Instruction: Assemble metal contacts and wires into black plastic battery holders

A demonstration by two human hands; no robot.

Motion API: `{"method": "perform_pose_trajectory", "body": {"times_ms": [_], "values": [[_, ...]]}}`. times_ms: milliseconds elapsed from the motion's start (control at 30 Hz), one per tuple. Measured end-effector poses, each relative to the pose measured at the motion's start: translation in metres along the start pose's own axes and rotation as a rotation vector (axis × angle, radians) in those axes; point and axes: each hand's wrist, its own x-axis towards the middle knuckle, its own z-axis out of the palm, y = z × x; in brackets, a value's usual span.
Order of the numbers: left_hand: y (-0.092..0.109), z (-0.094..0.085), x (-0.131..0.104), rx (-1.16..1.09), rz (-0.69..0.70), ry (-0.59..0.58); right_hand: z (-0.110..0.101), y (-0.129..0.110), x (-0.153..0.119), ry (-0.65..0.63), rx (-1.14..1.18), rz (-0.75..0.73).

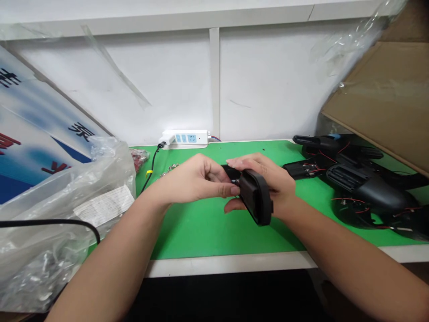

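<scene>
gripping a black plastic part [256,197], both hands [204,179] [264,179] above green mat [208,232].

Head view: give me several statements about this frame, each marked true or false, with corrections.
1. The right hand holds a black part above the green work surface. True.
2. The cord below the power strip carries a yellow band. True.
3. Nothing is plugged into the strip. False: a white plug is in its left end.
4. The red-wired black parts lie on the picture's right. True.
5. The cardboard stands at the picture's left edge. False: it is at the right.
</scene>
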Motion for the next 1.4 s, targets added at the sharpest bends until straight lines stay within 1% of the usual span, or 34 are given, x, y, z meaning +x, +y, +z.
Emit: {"method": "perform_pose_trajectory", "body": {"times_ms": [100, 133, 200, 300, 367, 467, 500, 567, 600, 633, 667, 733, 833, 1000, 1100, 1233, 1300, 1400], "values": [[0.001, 0.003, 0.002, -0.119, -0.176, -0.064, 0.002, -0.004, -0.002, 0.001, 0.03, 0.065], [0.001, 0.004, 0.002, -0.148, -0.217, -0.058, 0.002, -0.005, -0.003, 0.003, 0.053, 0.096], [0.001, 0.008, 0.004, -0.171, -0.259, -0.021, 0.003, -0.005, -0.007, 0.007, 0.103, 0.185], [0.002, 0.016, 0.004, -0.157, -0.277, 0.088, 0.005, -0.001, -0.012, 0.054, 0.2, 0.31], [0.003, 0.022, 0.004, -0.163, -0.291, 0.167, 0.007, 0.003, -0.013, 0.091, 0.271, 0.313], [0.006, 0.029, 0.003, -0.183, -0.293, 0.287, 0.009, 0.01, -0.012, 0.092, 0.311, 0.276], [0.008, 0.03, 0.002, -0.181, -0.274, 0.346, 0.009, 0.012, -0.012, 0.085, 0.298, 0.274], [0.011, 0.031, 0.001, -0.171, -0.188, 0.469, 0.009, 0.014, -0.013, 0.094, 0.253, 0.291], [0.012, 0.031, 0.001, -0.163, -0.132, 0.5, 0.009, 0.014, -0.014, 0.102, 0.225, 0.294], [0.012, 0.031, 0.001, -0.158, -0.077, 0.498, 0.009, 0.014, -0.015, 0.11, 0.198, 0.293], [0.012, 0.03, 0.001, -0.162, -0.029, 0.468, 0.009, 0.014, -0.016, 0.114, 0.172, 0.295], [0.009, 0.028, 0.002, -0.193, 0.035, 0.366, 0.008, 0.013, -0.016, 0.113, 0.131, 0.312], [0.002, 0.024, 0.004, -0.256, 0.048, 0.241, 0.006, 0.008, -0.011, 0.089, 0.057, 0.303], [-0.006, 0.018, 0.007, -0.353, 0.029, 0.097, -0.001, 0.002, 0.002, 0.004, -0.033, 0.169], [-0.01, 0.013, 0.007, -0.347, 0.023, 0.071, -0.006, 0.007, 0.004, -0.082, -0.026, 0.091], [-0.015, 0.006, 0.006, -0.238, 0.022, 0.085, -0.012, 0.012, 0.003, -0.179, -0.054, 0.064], [-0.019, 0.004, 0.006, -0.236, 0.029, 0.043, -0.013, 0.014, 0.003, -0.195, -0.034, 0.04], [-0.022, 0.004, 0.008, -0.257, 0.041, 0.001, -0.012, 0.014, 0.003, -0.164, 0.017, 0.014]]}}
